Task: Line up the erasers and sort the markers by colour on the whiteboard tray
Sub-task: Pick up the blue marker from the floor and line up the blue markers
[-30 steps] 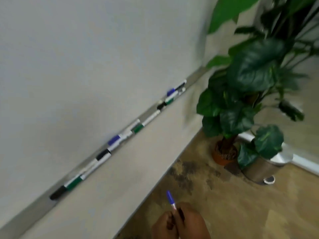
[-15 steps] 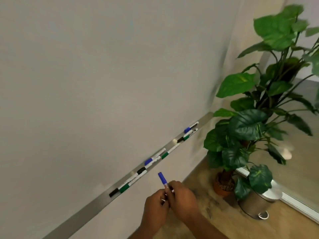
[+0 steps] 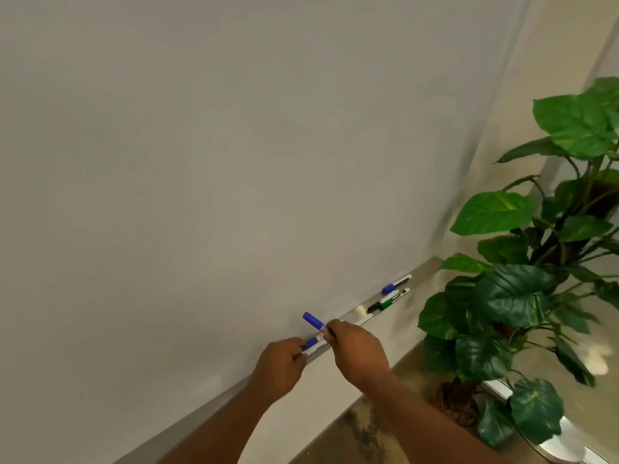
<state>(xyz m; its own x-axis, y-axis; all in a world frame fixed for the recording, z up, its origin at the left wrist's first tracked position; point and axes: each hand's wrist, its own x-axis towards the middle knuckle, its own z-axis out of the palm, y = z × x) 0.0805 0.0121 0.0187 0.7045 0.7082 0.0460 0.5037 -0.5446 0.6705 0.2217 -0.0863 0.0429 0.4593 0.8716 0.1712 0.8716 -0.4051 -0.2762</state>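
A blank whiteboard fills most of the view, its upper and left edges cut off by the frame. To the right stands a large-leafed potted plant, its top and right side cropped; its pot is mostly hidden behind leaves. Along the board's lower edge runs the metal tray, whose left stretch passes behind the forearms and hands.

The right hand has its fingers pinched around a blue-capped marker, cap pointing up and left, just above the tray. The left hand has its fingers closed on a second blue marker lying at the tray; only its cap and a bit of white barrel show past the fingertips, so how it rests there is unclear.

Farther right in the tray, well apart from the hands, lie another blue-capped marker against the board and, just in front of it, a green marker touching or overlapping a black marker. A dark label on the green marker is too blurred to read. Any markers behind the hands are hidden.
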